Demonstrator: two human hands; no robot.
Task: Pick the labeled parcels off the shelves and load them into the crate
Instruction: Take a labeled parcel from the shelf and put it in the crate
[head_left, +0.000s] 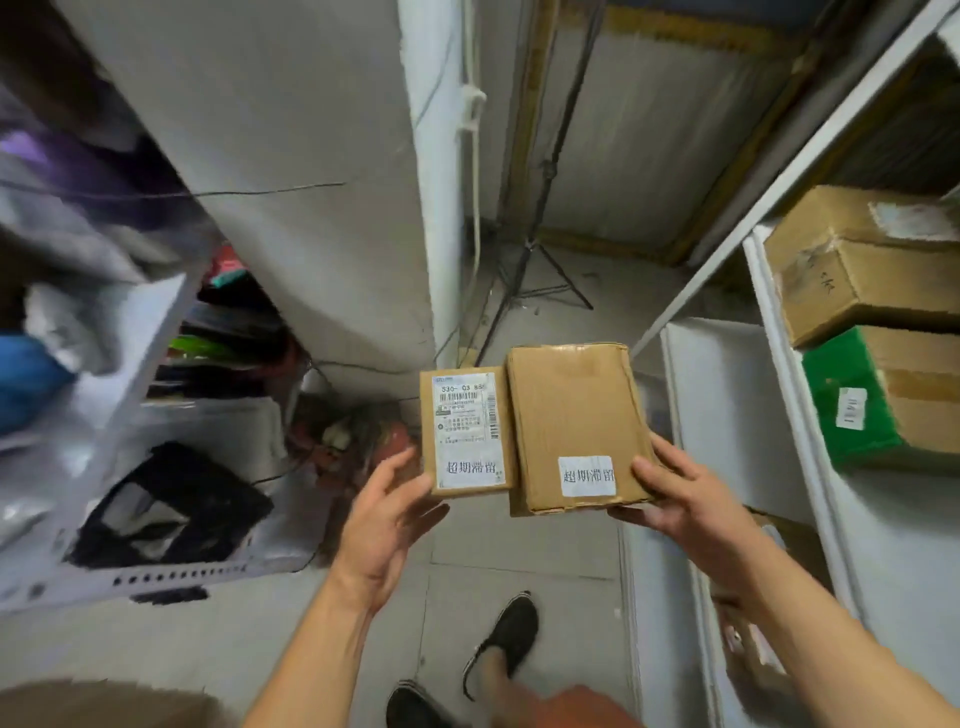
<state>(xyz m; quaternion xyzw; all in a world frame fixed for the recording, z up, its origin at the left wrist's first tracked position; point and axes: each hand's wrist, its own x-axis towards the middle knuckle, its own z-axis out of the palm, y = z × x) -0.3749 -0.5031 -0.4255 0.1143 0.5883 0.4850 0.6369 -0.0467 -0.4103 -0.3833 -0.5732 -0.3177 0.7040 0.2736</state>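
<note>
Carrying two labeled parcels toward the crate, judging by the stance; no crate showing in view.

Nearest, below the parcels: two dark shoes (506, 644) mid-stride on the tiled floor (519, 551).

Left hand (382, 525) cupping the near corner of the small parcel (467, 431), palm open and turned up, fingers spread under its edge rather than wrapped around. Right hand (685, 499) gripping the near right corner of the larger parcel (576, 426), thumb lying on top beside its white sticker, fingers underneath. Hands apart, one per box; parcels touching side by side, the larger one overlapping the small one's right edge.

Worth doing: closing the left fingers firmly, since that hold looks loose; keeping both boxes level and pressed together; watching footing while turning.

Right of the parcels: white shelving (779, 415) holding a plain brown carton (857, 265) and a green-and-brown carton (878, 395), narrowing the aisle.

Left of the parcels: a blurred rack (130, 577) crowded with bags and a black pouch (171, 504); a loose cable hanging near it, possibly a snag.

Beyond the parcels: a black tripod stand (535, 270) standing in the far corner by the wall, possibly blocking that way.
</note>
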